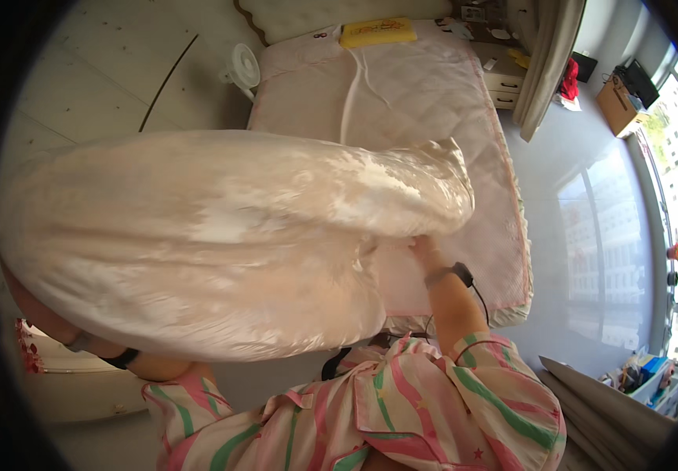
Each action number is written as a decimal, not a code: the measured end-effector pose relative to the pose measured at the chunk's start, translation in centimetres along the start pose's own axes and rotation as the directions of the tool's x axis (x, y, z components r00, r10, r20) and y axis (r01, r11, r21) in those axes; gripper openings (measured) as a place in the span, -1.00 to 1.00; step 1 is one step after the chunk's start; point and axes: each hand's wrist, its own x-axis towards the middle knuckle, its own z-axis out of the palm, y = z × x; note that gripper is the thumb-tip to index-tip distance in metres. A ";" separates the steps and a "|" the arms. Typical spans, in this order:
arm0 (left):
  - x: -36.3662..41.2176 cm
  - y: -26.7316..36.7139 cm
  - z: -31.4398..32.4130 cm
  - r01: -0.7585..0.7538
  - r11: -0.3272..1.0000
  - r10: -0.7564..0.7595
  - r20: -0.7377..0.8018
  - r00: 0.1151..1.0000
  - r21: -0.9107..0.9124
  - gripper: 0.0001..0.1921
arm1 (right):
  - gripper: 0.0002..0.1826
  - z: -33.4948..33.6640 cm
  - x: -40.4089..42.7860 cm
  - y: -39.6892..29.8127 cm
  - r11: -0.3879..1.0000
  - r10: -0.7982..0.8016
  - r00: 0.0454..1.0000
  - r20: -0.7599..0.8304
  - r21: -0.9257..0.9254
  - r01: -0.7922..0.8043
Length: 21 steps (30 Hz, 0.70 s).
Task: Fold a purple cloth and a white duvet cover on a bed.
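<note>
A large, shiny cream-pink satin quilt [215, 235] billows in front of me, raised over the near left part of the bed. My right hand [426, 250] grips its folded right edge from below; the fingertips are tucked behind the cloth. On that wrist is a dark band with a cable running from it. At far left my left hand [24, 294] holds up the quilt's other end, its fingers hidden by the fabric. Beneath lies the bed [433, 112], covered with a pale pink quilted pad with a ruffled edge.
A yellow pillow [379, 32] lies at the bed's head. To its left stands a white fan [245, 66]. A nightstand [502, 82] and a long curtain [551, 70] are at the far right. Along the window side are a cardboard box [617, 109] and a filled storage rack [662, 382].
</note>
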 end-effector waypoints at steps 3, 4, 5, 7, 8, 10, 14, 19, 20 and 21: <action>3.5 -0.6 -3.8 0.035 0.998 -0.035 -0.008 0.999 0.052 -0.57 | -0.41 1.9 -0.6 -4.7 0.945 -0.290 0.948 0.133 0.197 0.261; 4.7 -1.1 -5.0 0.076 0.995 -0.076 -0.004 0.997 0.062 -0.57 | -0.41 2.9 -1.3 -7.7 0.900 -0.407 0.898 0.169 0.242 0.363; 5.9 -1.6 -6.2 0.122 0.990 -0.122 -0.002 0.993 0.065 -0.57 | -0.42 4.4 -2.1 -11.2 0.836 -0.528 0.825 0.200 0.292 0.464; 7.9 -3.0 -8.5 0.214 0.975 -0.215 0.015 0.976 0.057 -0.57 | -0.43 7.1 -4.4 -19.0 0.733 -0.674 0.692 0.258 0.350 0.583; 8.6 -4.1 -9.0 0.260 0.965 -0.261 0.031 0.965 0.033 -0.57 | -0.40 6.6 -4.9 -24.3 0.838 -0.539 0.694 0.478 0.383 0.388; 9.2 -5.9 -10.8 0.332 0.943 -0.332 0.045 0.942 0.014 -0.57 | -0.37 6.3 -7.6 -30.8 0.923 -0.382 0.695 0.609 0.213 0.320; 8.4 -9.7 -13.4 0.419 0.908 -0.418 0.061 0.906 -0.008 -0.58 | -0.28 5.6 -5.9 -30.4 0.601 -0.786 0.572 0.235 0.071 0.796; 6.5 -18.1 -21.4 0.770 0.592 -0.638 0.446 0.628 -0.237 -0.60 | -0.33 0.3 -2.0 -11.4 0.999 -0.037 0.935 0.353 0.022 0.031; 1.5 -17.9 -15.1 0.723 0.676 -0.726 0.043 0.687 -0.142 -0.61 | -0.33 -2.2 -2.8 -8.0 0.997 0.080 0.916 0.394 -0.031 -0.073; -1.7 -18.0 -12.2 0.743 0.662 -0.741 0.064 0.669 -0.103 -0.61 | -0.32 -3.5 -4.0 -5.0 0.983 0.181 0.883 0.433 -0.074 -0.165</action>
